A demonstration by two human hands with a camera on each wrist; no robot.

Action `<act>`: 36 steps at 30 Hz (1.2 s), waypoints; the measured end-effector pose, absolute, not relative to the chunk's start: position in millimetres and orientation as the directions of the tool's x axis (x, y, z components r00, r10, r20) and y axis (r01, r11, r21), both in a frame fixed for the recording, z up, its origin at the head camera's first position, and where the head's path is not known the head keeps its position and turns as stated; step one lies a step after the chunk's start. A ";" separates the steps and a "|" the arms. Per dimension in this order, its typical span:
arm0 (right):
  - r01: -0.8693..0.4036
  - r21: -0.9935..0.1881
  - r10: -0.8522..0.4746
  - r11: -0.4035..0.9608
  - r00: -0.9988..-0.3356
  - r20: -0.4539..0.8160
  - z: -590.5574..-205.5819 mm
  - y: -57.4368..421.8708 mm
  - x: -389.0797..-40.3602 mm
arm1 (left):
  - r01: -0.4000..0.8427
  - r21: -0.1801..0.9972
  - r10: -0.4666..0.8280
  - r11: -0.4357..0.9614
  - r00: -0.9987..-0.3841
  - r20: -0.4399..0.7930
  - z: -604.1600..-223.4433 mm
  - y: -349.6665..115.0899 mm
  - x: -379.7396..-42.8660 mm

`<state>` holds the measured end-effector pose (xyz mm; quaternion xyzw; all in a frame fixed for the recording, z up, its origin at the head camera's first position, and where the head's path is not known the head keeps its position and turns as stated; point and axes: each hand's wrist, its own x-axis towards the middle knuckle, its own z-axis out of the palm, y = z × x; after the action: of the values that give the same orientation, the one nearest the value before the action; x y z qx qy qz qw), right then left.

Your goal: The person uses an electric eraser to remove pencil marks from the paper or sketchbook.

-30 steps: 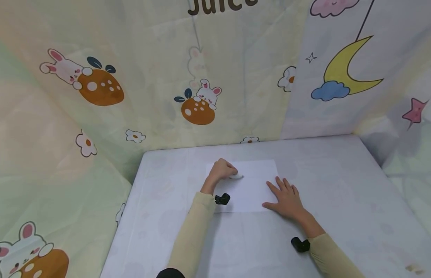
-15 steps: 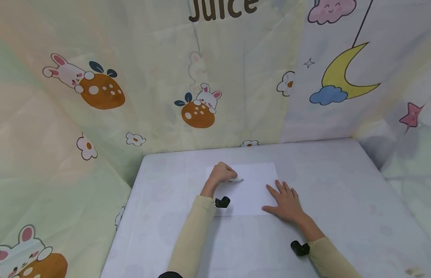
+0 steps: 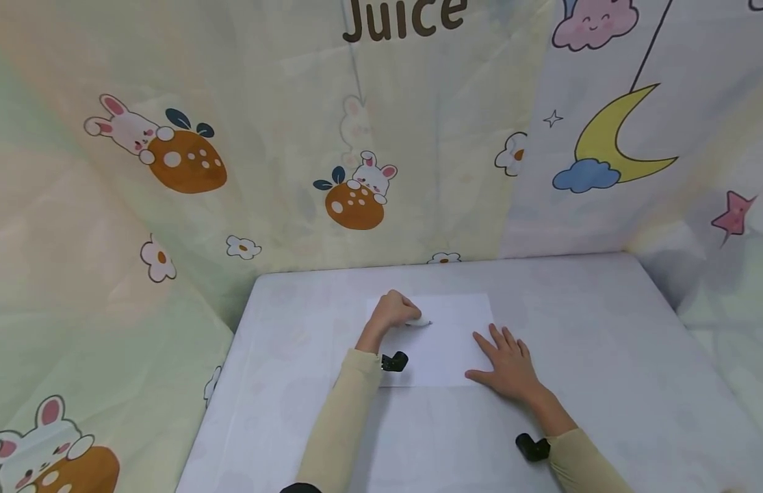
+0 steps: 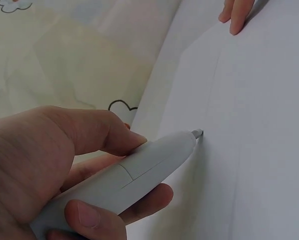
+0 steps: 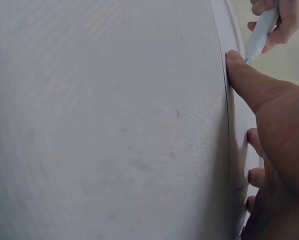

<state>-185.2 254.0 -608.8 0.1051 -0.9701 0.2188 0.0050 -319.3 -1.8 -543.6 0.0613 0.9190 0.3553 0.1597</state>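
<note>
A white sheet of paper [image 3: 449, 356] lies on the table, with faint lines across it in the left wrist view. My left hand [image 3: 393, 309] grips a thick white pen-shaped tool [image 4: 157, 162] between thumb and fingers. The tool's slim grey tip points right and down, right at the paper near its middle. My right hand [image 3: 510, 366] has its fingers spread over the paper's right edge. In the right wrist view, the right thumb [image 5: 247, 77] presses near the sheet's front edge.
A white cloth covers the table [image 3: 295, 383]. Behind it hangs a printed curtain [image 3: 264, 157] with rabbits, flowers and a moon, and more fabric encloses both sides. A black camera mount sits at each wrist.
The head view has tilted up slightly, so everything sits a little lower in the picture. Both hands, the pen-shaped tool and the paper keep nearly the same places relative to one another.
</note>
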 end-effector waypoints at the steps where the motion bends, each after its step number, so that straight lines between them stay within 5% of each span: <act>1: -0.206 -0.422 -0.200 0.883 -0.978 0.057 -608.4 253.6 -185.1 | 0.003 0.675 0.233 0.737 -0.940 -0.249 -544.1 -1.1 -319.3; 36: -0.180 -0.433 -0.178 0.883 -0.983 0.045 -610.3 249.7 -183.2 | -0.029 0.747 0.241 0.665 -0.938 -0.251 -551.9 -5.3 -314.9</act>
<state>-183.2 249.7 -610.3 0.0922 -0.9704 0.2233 0.0022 -314.9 -5.3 -551.9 0.0589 0.8970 0.4052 0.1665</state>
